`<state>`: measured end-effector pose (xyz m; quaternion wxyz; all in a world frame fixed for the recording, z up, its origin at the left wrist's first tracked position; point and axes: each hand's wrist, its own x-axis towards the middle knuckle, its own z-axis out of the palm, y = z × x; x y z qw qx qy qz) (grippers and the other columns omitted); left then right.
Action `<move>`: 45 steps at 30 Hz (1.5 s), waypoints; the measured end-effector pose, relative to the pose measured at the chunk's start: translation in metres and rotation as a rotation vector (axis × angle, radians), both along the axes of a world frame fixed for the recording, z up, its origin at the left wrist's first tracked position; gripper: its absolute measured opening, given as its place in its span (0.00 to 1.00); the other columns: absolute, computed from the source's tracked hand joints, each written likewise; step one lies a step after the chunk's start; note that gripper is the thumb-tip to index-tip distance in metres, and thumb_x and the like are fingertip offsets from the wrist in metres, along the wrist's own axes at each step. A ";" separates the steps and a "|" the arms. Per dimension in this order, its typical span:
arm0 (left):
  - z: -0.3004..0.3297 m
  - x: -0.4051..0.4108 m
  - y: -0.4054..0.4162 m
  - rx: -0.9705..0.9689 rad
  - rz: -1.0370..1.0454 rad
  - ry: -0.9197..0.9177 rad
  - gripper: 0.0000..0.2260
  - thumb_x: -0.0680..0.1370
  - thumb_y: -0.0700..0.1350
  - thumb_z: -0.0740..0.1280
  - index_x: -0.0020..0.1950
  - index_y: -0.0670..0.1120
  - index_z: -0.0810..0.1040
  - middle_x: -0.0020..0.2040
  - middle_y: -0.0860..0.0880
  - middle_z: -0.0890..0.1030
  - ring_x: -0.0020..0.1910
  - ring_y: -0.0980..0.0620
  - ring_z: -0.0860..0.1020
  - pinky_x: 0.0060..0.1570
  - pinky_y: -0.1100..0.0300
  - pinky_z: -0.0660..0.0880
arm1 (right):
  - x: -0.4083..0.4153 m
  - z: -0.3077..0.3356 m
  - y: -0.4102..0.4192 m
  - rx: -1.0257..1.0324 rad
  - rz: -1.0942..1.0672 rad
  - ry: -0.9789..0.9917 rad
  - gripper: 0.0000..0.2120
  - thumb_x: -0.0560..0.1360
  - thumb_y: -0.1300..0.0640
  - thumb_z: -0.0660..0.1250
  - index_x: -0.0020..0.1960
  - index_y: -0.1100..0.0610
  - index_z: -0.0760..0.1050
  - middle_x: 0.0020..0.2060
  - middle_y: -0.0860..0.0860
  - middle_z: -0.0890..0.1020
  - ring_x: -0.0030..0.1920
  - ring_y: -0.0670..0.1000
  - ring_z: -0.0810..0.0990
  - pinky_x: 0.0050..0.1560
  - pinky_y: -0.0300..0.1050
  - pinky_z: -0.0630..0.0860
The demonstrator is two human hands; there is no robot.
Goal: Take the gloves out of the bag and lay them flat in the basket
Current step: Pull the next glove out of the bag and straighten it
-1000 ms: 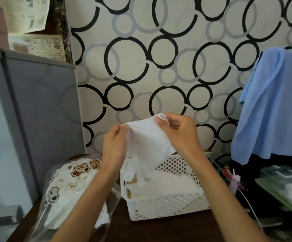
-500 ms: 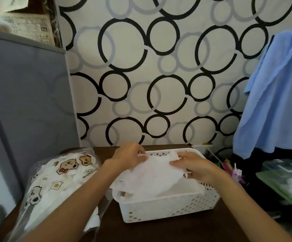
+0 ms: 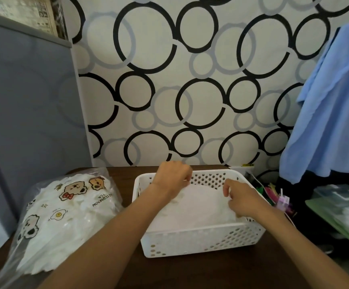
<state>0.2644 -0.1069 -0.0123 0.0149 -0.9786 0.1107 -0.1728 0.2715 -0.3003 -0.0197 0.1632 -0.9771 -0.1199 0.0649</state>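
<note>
A white perforated basket (image 3: 200, 240) sits on the dark surface (image 3: 127, 268), with the clear printed bag (image 3: 65, 215) of gloves just to its left. Inside the basket lies a white glove (image 3: 196, 207) — the left hand (image 3: 172, 176) and right hand (image 3: 242, 199) each pinch its far edge, fingers curled. Behind stands the circle-patterned wall (image 3: 190, 80).

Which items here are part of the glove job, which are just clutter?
Job: glove, white basket, printed bag, left hand, right hand.
Clutter: blue cloth, green tray, grey cabinet, newspaper.
</note>
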 end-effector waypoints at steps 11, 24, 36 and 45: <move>0.002 -0.046 0.037 0.027 -0.023 0.769 0.15 0.75 0.57 0.68 0.59 0.55 0.76 0.58 0.56 0.77 0.54 0.56 0.73 0.57 0.58 0.71 | 0.010 0.008 0.003 -0.059 0.093 0.408 0.34 0.73 0.62 0.69 0.74 0.50 0.61 0.69 0.54 0.65 0.58 0.54 0.74 0.56 0.43 0.76; 0.016 -0.056 0.022 0.001 0.034 0.629 0.29 0.73 0.63 0.67 0.69 0.54 0.66 0.69 0.53 0.69 0.65 0.50 0.70 0.63 0.51 0.68 | -0.005 0.017 0.012 0.019 0.243 0.143 0.30 0.70 0.57 0.74 0.67 0.43 0.66 0.66 0.50 0.63 0.64 0.52 0.68 0.62 0.45 0.70; 0.025 -0.088 0.025 -0.151 0.118 0.546 0.29 0.76 0.58 0.66 0.74 0.55 0.62 0.74 0.52 0.66 0.71 0.49 0.65 0.69 0.47 0.65 | -0.017 0.021 0.036 -0.248 0.339 0.314 0.33 0.73 0.51 0.70 0.73 0.43 0.59 0.73 0.48 0.60 0.72 0.52 0.60 0.71 0.50 0.60; 0.054 -0.217 0.140 -0.349 0.511 0.643 0.21 0.70 0.54 0.75 0.57 0.58 0.69 0.51 0.61 0.70 0.57 0.55 0.72 0.58 0.60 0.71 | -0.138 0.064 0.091 0.276 0.414 -0.208 0.09 0.75 0.51 0.68 0.53 0.41 0.78 0.45 0.39 0.79 0.42 0.38 0.76 0.45 0.33 0.72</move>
